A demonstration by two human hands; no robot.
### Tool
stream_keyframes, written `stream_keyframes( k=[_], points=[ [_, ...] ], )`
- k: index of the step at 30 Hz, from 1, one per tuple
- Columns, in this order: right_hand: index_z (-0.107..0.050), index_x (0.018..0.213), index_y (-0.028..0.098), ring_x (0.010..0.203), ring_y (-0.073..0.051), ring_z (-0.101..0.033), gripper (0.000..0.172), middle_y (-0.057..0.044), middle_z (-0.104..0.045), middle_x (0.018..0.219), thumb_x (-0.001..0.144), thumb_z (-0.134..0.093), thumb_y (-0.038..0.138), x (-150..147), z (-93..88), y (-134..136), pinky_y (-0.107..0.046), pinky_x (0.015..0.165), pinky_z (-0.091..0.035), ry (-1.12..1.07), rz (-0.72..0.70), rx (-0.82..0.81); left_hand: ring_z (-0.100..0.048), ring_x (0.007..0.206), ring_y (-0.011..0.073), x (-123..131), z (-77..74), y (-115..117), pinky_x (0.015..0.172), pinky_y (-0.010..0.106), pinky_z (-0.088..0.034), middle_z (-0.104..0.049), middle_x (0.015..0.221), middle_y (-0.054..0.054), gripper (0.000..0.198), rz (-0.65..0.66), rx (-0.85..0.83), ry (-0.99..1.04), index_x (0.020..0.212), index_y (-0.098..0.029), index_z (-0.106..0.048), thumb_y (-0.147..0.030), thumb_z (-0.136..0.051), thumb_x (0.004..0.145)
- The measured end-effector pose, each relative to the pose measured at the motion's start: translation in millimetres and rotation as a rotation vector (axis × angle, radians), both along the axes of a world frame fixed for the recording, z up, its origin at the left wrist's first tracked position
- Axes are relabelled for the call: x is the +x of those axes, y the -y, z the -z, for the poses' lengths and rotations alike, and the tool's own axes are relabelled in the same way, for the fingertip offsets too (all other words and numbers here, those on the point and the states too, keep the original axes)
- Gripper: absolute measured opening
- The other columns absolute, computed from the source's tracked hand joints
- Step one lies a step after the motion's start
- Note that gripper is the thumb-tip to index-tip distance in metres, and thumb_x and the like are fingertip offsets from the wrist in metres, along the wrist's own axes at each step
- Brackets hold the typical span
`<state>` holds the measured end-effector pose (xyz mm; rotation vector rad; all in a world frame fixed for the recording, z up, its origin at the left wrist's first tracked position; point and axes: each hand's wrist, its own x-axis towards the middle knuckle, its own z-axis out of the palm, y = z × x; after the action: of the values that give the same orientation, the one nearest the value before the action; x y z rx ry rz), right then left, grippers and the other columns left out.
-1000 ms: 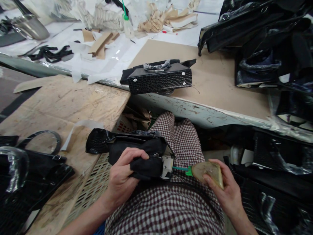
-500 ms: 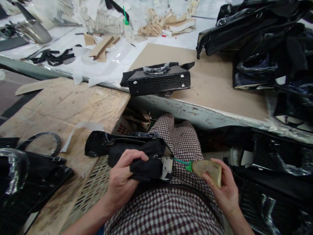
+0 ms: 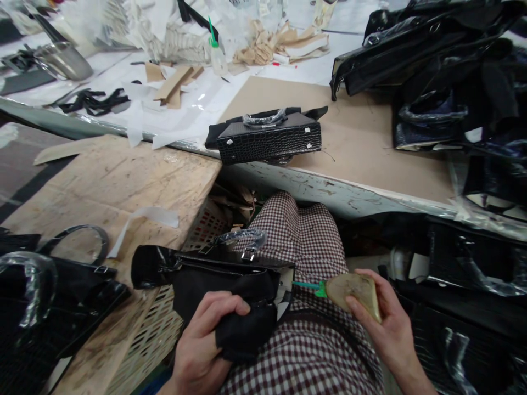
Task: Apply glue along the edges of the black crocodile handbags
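Across my lap lies a black handbag (image 3: 242, 263) with a plastic-wrapped handle standing up at its far side. My left hand (image 3: 209, 334) grips the bag's black lining cloth, bunched between thumb and fingers. In my right hand (image 3: 387, 312) is a yellowish glue bottle (image 3: 354, 293), lying on its side with a green cap and a thin teal nozzle pointing left. The nozzle's tip reaches the right end of the bag, by a pale inner panel (image 3: 285, 282); whether it touches I cannot tell.
Another black handbag (image 3: 269, 140) sits on the workbench edge ahead. More black bags are piled at the right (image 3: 436, 71) and left (image 3: 61, 296). A second bottle (image 3: 218, 59), a metal pot (image 3: 66, 60) and paper scraps lie at the back. A plastic crate (image 3: 144, 329) stands beside my lap.
The handbag has tilted, with its handle now more visible and the lining pulled lower toward me. My left hand has moved down; my right hand and the glue bottle have shifted slightly right and down.
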<state>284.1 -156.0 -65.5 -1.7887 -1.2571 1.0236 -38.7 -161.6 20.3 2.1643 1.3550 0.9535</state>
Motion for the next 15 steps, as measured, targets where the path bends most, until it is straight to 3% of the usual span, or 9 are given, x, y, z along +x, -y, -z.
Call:
stream_keyframes(
  k=[5, 10, 15],
  points=[
    [-0.055, 0.125, 0.026, 0.099, -0.026, -0.064, 0.05, -0.008, -0.06, 0.117, 0.083, -0.074, 0.046, -5.2, 10.4, 4.3, -0.041, 0.087, -0.055, 0.109, -0.084, 0.195, -0.054, 0.096, 0.0158, 2.6, 0.7, -0.6, 0.082, 0.023, -0.05, -0.063, 0.096, 0.005, 0.012, 0.0, 0.027, -0.013, 0.09, -0.017, -0.062, -0.006, -0.058, 0.092],
    [-0.054, 0.126, 0.025, 0.099, -0.024, -0.062, 0.046, -0.008, -0.058, 0.114, 0.087, -0.073, 0.04, -6.3, 6.0, -0.4, -0.034, 0.085, -0.055, 0.221, -0.184, 0.358, -0.054, 0.097, 0.0156, 1.8, 3.9, -1.1, 0.083, 0.023, -0.049, -0.063, 0.098, 0.005, 0.014, -0.002, 0.009, 0.006, 0.092, -0.017, -0.062, -0.004, -0.056, 0.091],
    [-0.054, 0.126, 0.024, 0.098, -0.022, -0.061, 0.045, -0.007, -0.058, 0.113, 0.087, -0.073, 0.036, -4.6, 3.9, -0.1, -0.03, 0.081, -0.054, 0.216, -0.15, 0.381, -0.055, 0.097, 0.0158, 0.7, 2.8, -2.4, 0.084, 0.023, -0.05, -0.064, 0.098, 0.005, 0.015, -0.001, -0.016, -0.007, 0.091, -0.017, -0.062, -0.003, -0.056, 0.09]
  ],
)
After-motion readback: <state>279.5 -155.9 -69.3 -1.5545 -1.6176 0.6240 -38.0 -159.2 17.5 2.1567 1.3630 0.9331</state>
